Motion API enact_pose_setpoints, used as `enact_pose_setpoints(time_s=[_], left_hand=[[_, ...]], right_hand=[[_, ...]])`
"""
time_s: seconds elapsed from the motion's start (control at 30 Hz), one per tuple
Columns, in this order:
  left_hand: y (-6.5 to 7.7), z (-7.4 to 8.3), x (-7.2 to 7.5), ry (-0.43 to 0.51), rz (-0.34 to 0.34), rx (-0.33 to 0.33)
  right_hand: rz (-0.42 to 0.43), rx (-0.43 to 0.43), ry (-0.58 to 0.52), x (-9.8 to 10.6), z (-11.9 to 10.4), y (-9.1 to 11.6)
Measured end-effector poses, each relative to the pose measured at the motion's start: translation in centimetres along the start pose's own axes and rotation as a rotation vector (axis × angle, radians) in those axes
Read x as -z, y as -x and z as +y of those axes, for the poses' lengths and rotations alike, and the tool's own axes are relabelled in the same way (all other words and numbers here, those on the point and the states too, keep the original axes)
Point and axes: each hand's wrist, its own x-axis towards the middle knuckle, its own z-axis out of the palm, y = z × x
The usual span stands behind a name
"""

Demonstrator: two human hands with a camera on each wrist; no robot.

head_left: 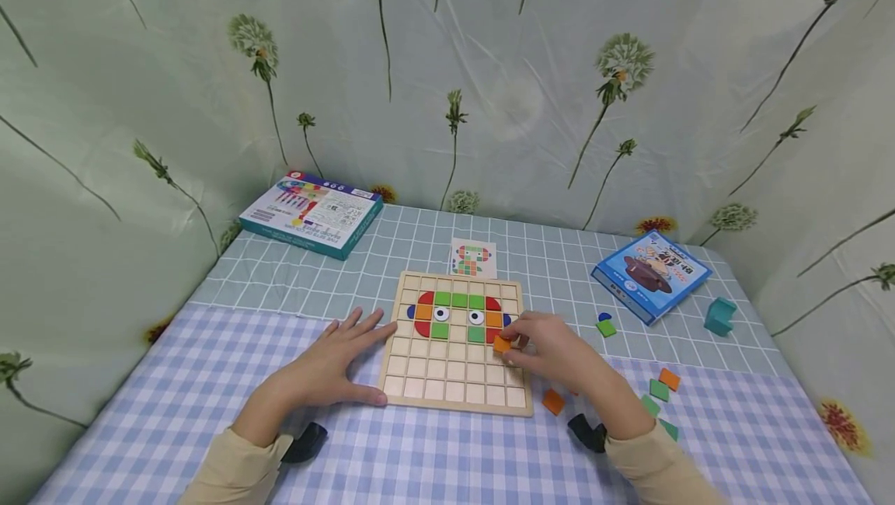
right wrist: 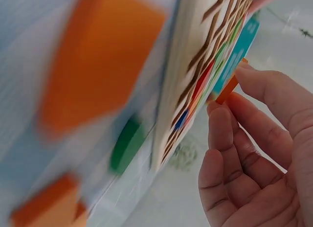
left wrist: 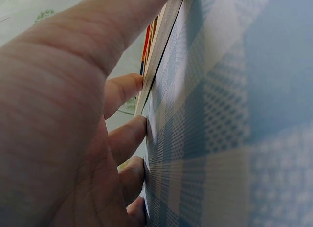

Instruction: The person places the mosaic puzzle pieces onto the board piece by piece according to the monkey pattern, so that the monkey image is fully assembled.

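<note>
A wooden grid board (head_left: 435,390) lies on the table, its upper rows filled with red, green, orange and blue tiles and two eye tiles (head_left: 441,314). My right hand (head_left: 552,346) pinches an orange square tile (head_left: 501,344) between thumb and fingers, over the board's right side below the red corner tile. In the right wrist view the same orange tile (right wrist: 232,85) shows edge-on in the fingertips. My left hand (head_left: 336,365) is spread flat at the board's left edge, thumb and a fingertip touching the frame. In the left wrist view its fingers (left wrist: 128,139) rest on the cloth.
A pattern card (head_left: 474,258) lies behind the board. Loose orange and green tiles (head_left: 659,390) are scattered to the right, with one orange tile (head_left: 553,402) near the board's corner. A white-and-teal box (head_left: 311,214), a blue box (head_left: 652,276) and a teal plastic piece (head_left: 719,317) stand farther back.
</note>
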Motion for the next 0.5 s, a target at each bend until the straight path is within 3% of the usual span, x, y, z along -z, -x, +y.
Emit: enact_pose_setpoints(time_s=[0.23,0.5], left_hand=[[-0.1,-0.1,0.0,-0.006,0.002,-0.001],[-0.2,0.1,0.0,-0.01,-0.002,0.008]], right_hand=[[-0.008,0.079,0.016,-1.2,-2.3,-1.9],[-0.023,0.159,0.035,-2.1,-3.3,-3.4]])
